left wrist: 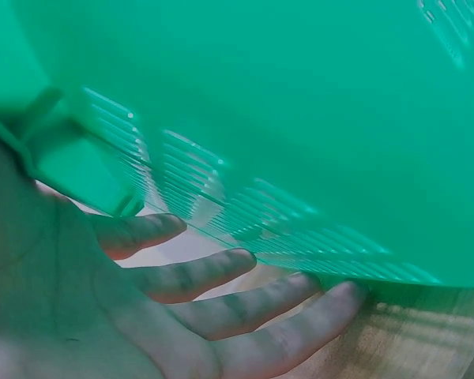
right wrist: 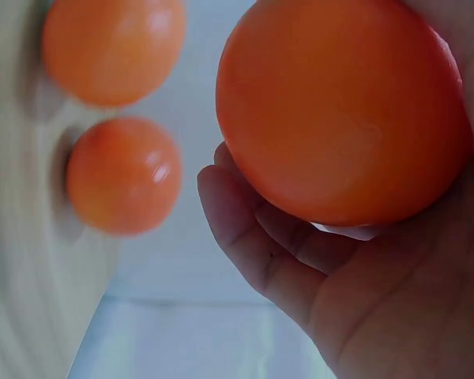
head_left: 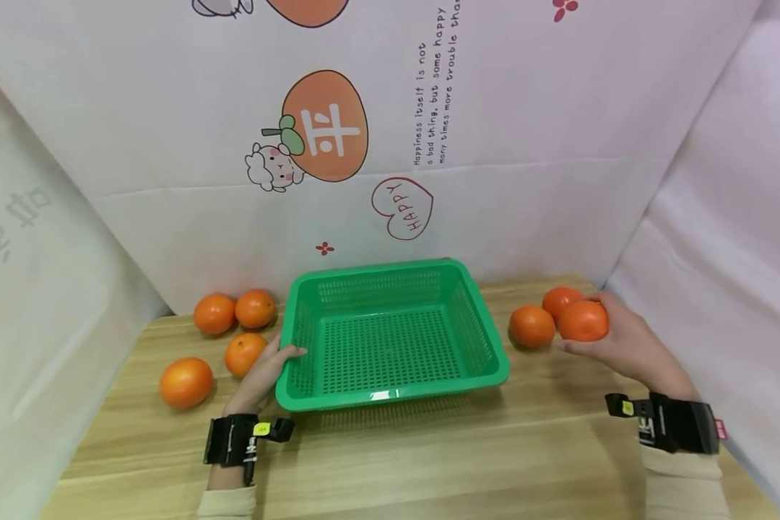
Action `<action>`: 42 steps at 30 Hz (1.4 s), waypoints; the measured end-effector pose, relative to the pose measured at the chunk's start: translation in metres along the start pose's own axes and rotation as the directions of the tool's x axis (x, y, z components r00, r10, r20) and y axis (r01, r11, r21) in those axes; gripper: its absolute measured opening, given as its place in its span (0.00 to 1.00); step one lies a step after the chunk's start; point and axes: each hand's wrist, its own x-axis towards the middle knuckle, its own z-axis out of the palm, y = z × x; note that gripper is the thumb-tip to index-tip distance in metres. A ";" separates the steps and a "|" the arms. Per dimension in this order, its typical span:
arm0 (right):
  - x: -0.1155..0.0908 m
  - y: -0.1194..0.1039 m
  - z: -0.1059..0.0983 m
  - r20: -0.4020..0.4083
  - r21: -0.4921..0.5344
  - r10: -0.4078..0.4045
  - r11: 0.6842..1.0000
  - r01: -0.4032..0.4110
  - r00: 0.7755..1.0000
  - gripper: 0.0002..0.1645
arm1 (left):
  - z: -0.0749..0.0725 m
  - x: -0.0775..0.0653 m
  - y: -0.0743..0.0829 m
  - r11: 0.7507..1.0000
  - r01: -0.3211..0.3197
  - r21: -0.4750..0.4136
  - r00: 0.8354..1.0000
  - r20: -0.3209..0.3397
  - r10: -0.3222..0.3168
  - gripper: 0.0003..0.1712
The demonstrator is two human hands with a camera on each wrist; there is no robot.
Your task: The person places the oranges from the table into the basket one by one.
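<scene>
A green plastic basket (head_left: 390, 350) with slotted walls stands in the middle of the wooden table. My left hand (head_left: 264, 372) grips its left rim, thumb over the edge. In the left wrist view, the fingers (left wrist: 280, 328) lie along the outside of the slotted wall (left wrist: 213, 189). On the right, my right hand (head_left: 630, 347) holds an orange (head_left: 583, 321), with fingers and thumb around it. Two more oranges, one nearer (head_left: 531, 326) and one farther back (head_left: 561, 299), lie beside that hand. In the right wrist view, the held orange (right wrist: 344, 110) sits above the palm.
Left of the basket lie several oranges: two at the back (head_left: 214, 313), one by my left hand (head_left: 244, 354), one farther forward (head_left: 186, 383). A white printed cloth (head_left: 494, 217) rises behind the table (head_left: 429, 462), with white sheets at both sides.
</scene>
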 end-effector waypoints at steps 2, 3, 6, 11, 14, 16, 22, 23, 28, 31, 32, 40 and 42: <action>0.001 -0.008 0.004 -0.021 0.006 -0.044 0.999 0.044 0.999 0.41 | -0.001 0.000 0.000 1.000 0.006 -0.001 1.000 -0.001 -0.006 0.44; 0.002 -0.012 0.006 -0.034 -0.002 -0.060 0.998 0.060 0.998 0.41 | -0.001 -0.001 0.000 1.000 0.010 -0.001 1.000 0.000 -0.010 0.44; 0.003 -0.023 0.011 -0.072 -0.077 -0.065 0.995 0.060 0.995 0.45 | -0.002 -0.001 0.000 1.000 0.014 -0.005 1.000 0.005 -0.014 0.44; 0.017 -0.041 0.020 -0.068 -0.123 -0.089 0.989 0.080 0.994 0.41 | -0.001 0.001 -0.001 0.999 0.017 -0.034 1.000 0.010 -0.017 0.44; 0.025 -0.053 0.024 -0.066 -0.146 -0.115 0.984 0.104 0.991 0.41 | 0.000 0.002 -0.003 0.998 0.023 -0.055 1.000 0.022 -0.022 0.44; 0.030 -0.062 0.025 -0.061 -0.150 -0.124 0.982 0.113 0.990 0.41 | 0.000 0.002 -0.005 0.998 0.026 -0.058 0.999 0.032 -0.024 0.44; 0.046 -0.091 0.027 -0.002 -0.130 -0.183 0.975 0.181 0.983 0.44 | -0.001 0.004 -0.007 0.999 0.029 -0.046 0.999 0.014 -0.029 0.44; 0.049 -0.096 0.027 0.004 -0.130 -0.190 0.973 0.189 0.982 0.45 | -0.002 0.005 -0.007 0.998 0.031 -0.046 0.999 0.013 -0.030 0.43; 0.063 -0.121 0.033 0.047 -0.168 -0.255 0.951 0.260 0.966 0.47 | -0.003 0.004 -0.005 0.998 0.038 -0.040 0.999 0.016 -0.037 0.44; 0.072 -0.135 0.039 0.086 -0.202 -0.273 0.937 0.285 0.958 0.49 | -0.004 0.003 -0.004 0.999 0.035 -0.039 0.999 0.014 -0.035 0.44; 0.075 -0.140 0.041 0.103 -0.213 -0.278 0.932 0.294 0.955 0.49 | -0.004 0.003 -0.004 0.999 0.035 -0.038 0.999 0.013 -0.035 0.44; 0.092 -0.169 0.061 0.181 -0.220 -0.288 0.920 0.324 0.940 0.51 | -0.004 0.003 -0.004 0.998 0.050 -0.043 0.999 0.012 -0.050 0.43; 0.095 -0.174 0.066 0.188 -0.219 -0.297 0.917 0.334 0.936 0.50 | -0.003 0.003 -0.003 0.998 0.049 -0.043 0.999 0.017 -0.049 0.43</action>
